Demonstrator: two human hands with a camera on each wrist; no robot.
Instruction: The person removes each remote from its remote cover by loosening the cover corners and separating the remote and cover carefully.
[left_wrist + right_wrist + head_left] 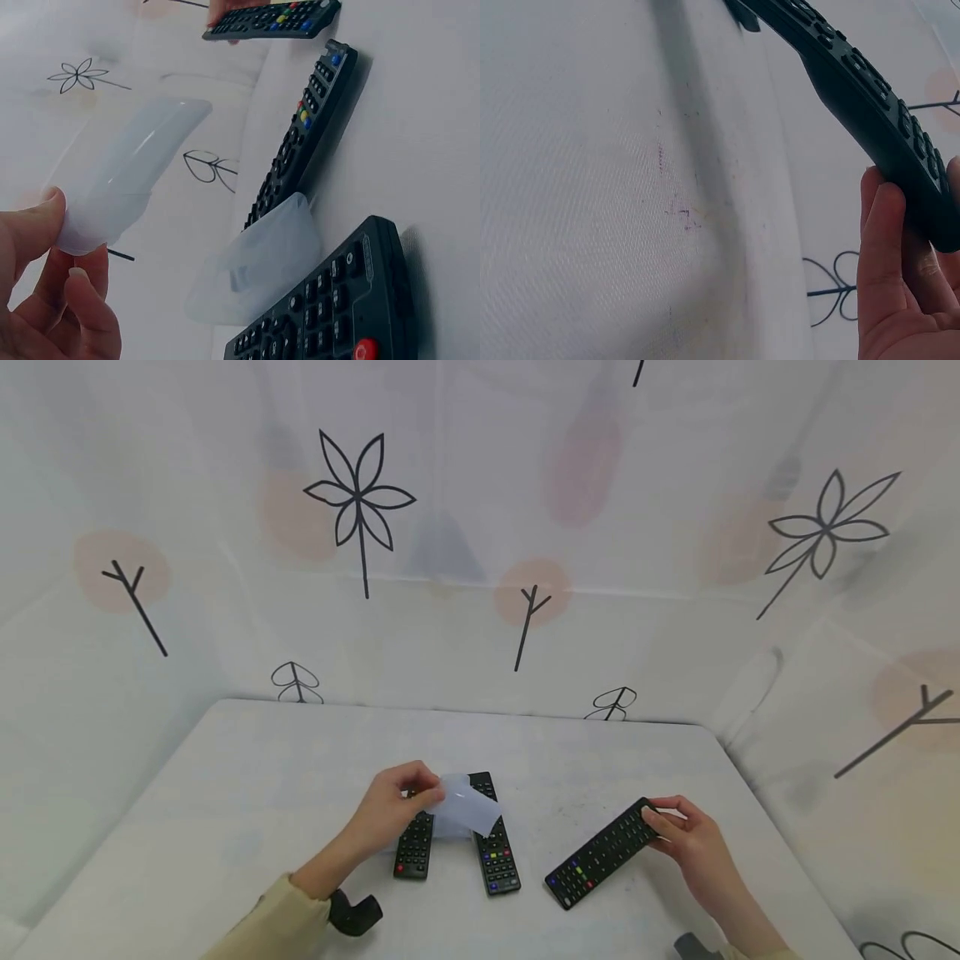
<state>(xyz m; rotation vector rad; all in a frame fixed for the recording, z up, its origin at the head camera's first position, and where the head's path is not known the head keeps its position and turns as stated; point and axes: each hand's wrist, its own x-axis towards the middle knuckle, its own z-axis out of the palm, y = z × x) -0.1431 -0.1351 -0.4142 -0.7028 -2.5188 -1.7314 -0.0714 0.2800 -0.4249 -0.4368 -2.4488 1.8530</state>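
Note:
Three black remotes lie on a white table (247, 793). My left hand (431, 793) pinches a translucent white plastic cover (471, 803) above the left remote (415, 850) and the middle remote (497, 847). The left wrist view shows thumb and fingers (45, 225) pinching the cover's end (127, 176). A second translucent piece (259, 262) lies between the near remote (337, 307) and the middle remote (307, 135). My right hand (660, 822) grips the far end of the third remote (600, 853), which lies slanted at the right. In the right wrist view its fingers (885, 262) curl under that remote (870, 90).
A white cloth printed with black trees and flowers (360, 502) walls the table on three sides. The table's right edge (757, 802) runs close beside my right hand. Black wrist mounts (352, 912) show at the bottom.

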